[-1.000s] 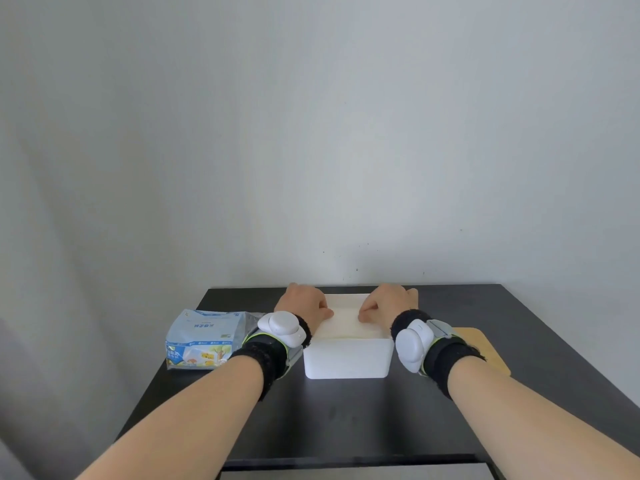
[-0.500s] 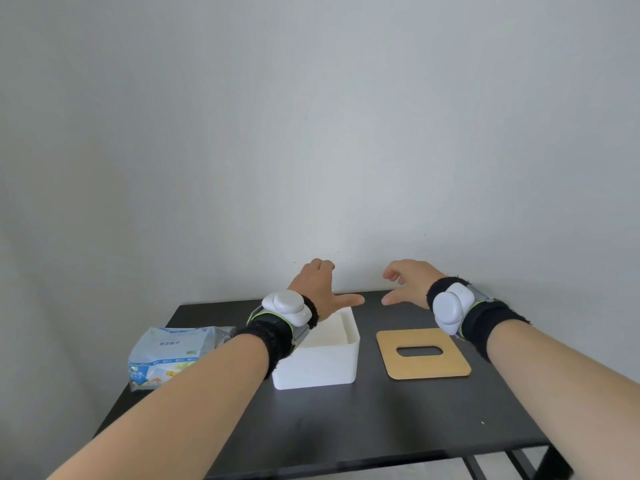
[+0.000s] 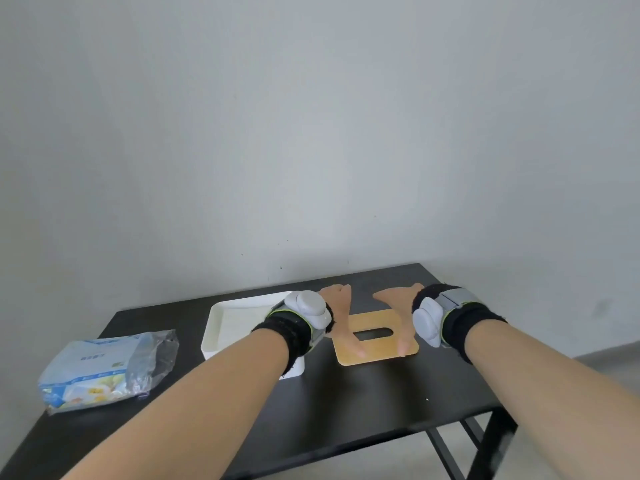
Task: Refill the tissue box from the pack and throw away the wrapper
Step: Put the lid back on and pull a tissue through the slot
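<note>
Bare grey wall backs a black surface (image 3: 346,403) where a person's two hands close in on a thin wooden lid (image 3: 375,353) with an oblong slot cut through its middle. Left hand (image 3: 341,317) and right hand (image 3: 398,306) sit at the lid's nine and three o'clock edges, each grip spread apart with thumbs lying on the near corners; whether the fingers have pinched the board yet cannot be told. At nine o'clock from the lid, just beside it, stands the white tissue box (image 3: 221,327), open-topped, its contents too pale to make out. Well apart at the surface's eight o'clock lies the wrapper (image 3: 104,372), crumpled clear film, slack at one end. The lid looks light, stiff and flat, so it probably needs lifting by its opposite short edges, fingertips slid under. The wrapper looks soft and slippery, best gathered in a fist.
</note>
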### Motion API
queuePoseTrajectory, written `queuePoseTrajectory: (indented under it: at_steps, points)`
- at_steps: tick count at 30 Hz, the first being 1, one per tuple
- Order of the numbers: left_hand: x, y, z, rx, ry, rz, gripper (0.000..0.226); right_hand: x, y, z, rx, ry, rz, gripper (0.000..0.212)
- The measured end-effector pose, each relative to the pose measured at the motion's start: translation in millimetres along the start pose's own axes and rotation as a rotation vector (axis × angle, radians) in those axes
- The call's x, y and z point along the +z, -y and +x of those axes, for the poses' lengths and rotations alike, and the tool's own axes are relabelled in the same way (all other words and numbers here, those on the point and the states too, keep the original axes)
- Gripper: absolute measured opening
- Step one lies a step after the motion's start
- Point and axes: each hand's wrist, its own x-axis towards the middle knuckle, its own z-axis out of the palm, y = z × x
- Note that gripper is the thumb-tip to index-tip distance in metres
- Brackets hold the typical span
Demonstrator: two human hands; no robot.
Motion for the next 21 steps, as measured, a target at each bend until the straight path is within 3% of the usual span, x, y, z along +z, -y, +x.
queuePoseTrajectory:
  at_steps: [6, 11, 21]
  points:
    - [16, -8, 14, -0.024, 0.146, 0.166, 0.105, 12, 4, 6, -0.012, 0.045, -0.125, 0.118]
    - [20, -10, 26, -0.026, 0.246, 0.207, 0.104, 12, 7, 20, -0.031, 0.058, -0.161, 0.088]
    - [22, -10, 45, 0.054, 0.298, 0.301, 0.112, 23, -8, 38, -0.094, 0.08, -0.149, 0.121]
